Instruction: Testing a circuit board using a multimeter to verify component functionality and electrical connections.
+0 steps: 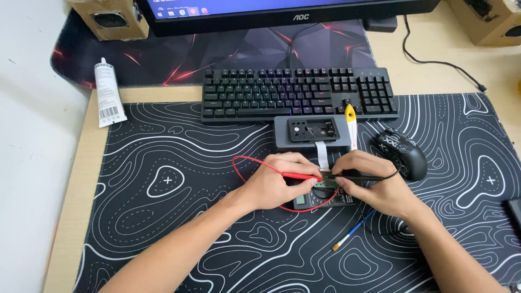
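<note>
nearest me, a thin blue-handled brush [351,234] lies on the black contour-patterned mat [179,217]. my left hand [277,182] pinches the red probe [299,176], its red lead looping beside the wrist. my right hand [369,182] grips the black probe [358,177]. both tips meet over a small green board [325,185] resting on the multimeter [312,199] between my hands. just beyond sits a grey box [312,132] with a white ribbon cable, a black mouse [399,152] to its right, then the keyboard [298,92], a white tube [108,93] and the monitor [282,16].

left hand [271,184]: red probe [298,176] | right hand [369,182]: black probe [358,177] | multimeter [317,198] beneath
</note>
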